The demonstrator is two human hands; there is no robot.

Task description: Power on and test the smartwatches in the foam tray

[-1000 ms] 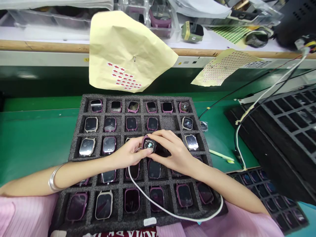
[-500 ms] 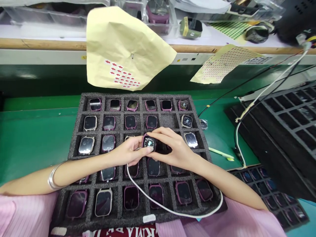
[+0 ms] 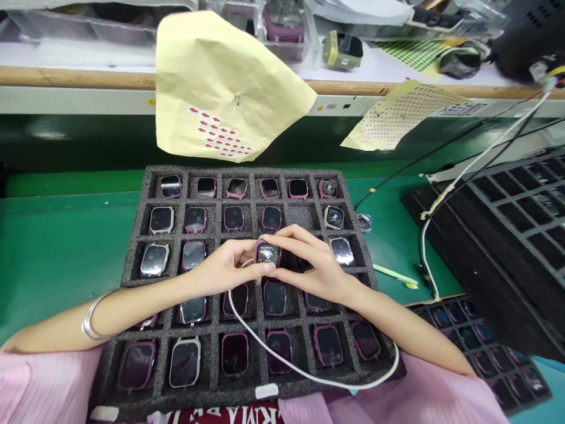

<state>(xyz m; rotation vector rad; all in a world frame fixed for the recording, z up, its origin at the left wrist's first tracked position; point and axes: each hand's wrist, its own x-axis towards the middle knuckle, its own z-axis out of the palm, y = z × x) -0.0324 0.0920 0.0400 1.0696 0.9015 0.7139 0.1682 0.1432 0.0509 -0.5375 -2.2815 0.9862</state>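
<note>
Between both hands, over the middle of the foam tray (image 3: 260, 388), is a purple smartwatch body (image 3: 267, 254) with its screen lit. My left hand (image 3: 233, 266) grips it from the left, thumb on the lower part of the screen. From the right, my right hand (image 3: 315, 262) holds its edges with thumb and fingers. A white cable (image 3: 304, 377) rises to my left hand and loops across the tray's front; where it ends behind the watch is hidden. Strapless watch bodies, purple ones and a few silver ones (image 3: 185, 362), lie in the tray's compartments.
Yellow sticker sheets (image 3: 220, 76) with red arrows hang from the shelf edge (image 3: 79, 78). Right of the tray lie a light green pen (image 3: 395, 274) and a small wrapped item (image 3: 364, 222). More black trays (image 3: 477, 241) stand at the right, beside hanging cables (image 3: 477, 162).
The fingers of my left hand have shifted slightly around the watch, and more of the cable near it shows. The watch stays in both hands, its screen still lit.
</note>
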